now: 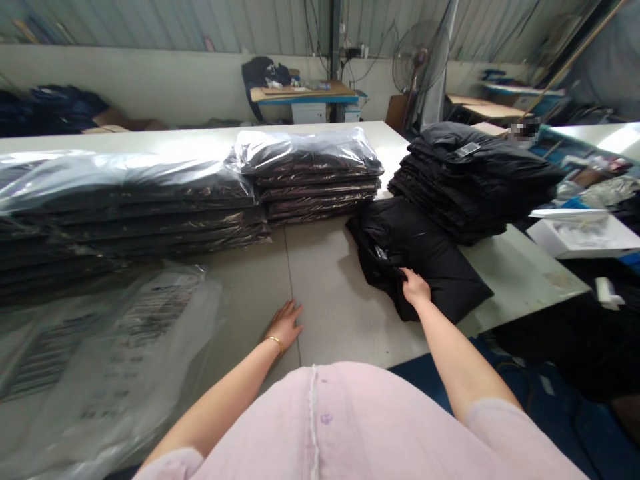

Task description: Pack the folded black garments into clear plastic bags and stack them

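A folded black padded jacket [425, 247] lies at an angle on the table [335, 287], its near corner close to the front edge. My right hand [417, 288] grips its left side, fingers closed on the fabric. Near the jacket's collar a small tag [381, 253] shows. My left hand [285, 327], with a gold bangle at the wrist, rests on the bare tabletop, fingers spread and holding nothing. To its left lie clear plastic bags [150, 327] with dark printing.
Behind my hands stand stacks of bagged dark garments [315, 173] and, further left, more bagged garments [125, 200]. At right rises a pile of folded black jackets [475, 173]. A white box [585, 233], a standing fan [419, 60] and a workbench [305, 93] lie beyond.
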Available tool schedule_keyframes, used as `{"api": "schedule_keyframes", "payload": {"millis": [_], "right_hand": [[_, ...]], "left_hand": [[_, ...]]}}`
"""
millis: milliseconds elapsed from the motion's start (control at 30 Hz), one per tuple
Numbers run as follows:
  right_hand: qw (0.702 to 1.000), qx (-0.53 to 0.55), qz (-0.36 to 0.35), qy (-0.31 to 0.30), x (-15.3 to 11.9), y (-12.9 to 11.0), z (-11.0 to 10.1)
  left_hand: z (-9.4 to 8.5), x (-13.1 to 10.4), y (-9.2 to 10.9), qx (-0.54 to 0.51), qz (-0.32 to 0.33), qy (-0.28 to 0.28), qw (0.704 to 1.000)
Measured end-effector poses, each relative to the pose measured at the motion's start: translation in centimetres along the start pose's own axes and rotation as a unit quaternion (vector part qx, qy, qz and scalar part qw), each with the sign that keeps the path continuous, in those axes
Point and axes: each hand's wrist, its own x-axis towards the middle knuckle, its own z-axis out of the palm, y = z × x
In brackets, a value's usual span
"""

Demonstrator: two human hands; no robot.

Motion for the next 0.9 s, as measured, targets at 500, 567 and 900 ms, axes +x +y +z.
{"api": "schedule_keyframes", "payload": {"millis": [500, 567, 900], "right_hand": [[0.990, -0.127, 0.008, 0.062, -1.9, -1.6, -0.4], [0.984, -0.159, 0.009, 0.077, -2.8, -1.8, 0.0], [0.979, -0.165, 0.100, -0.060, 0.3, -3.5, -3.7]], "left_hand": [[-2.0, -3.4, -1.9, -0.008, 0.027, -0.089, 0.996], [-1.8, -3.6, -1.9, -0.005, 0.030, -0.088, 0.996], [-2.0, -3.9, -2.0, -0.003, 0.051, -0.095, 0.994]]}}
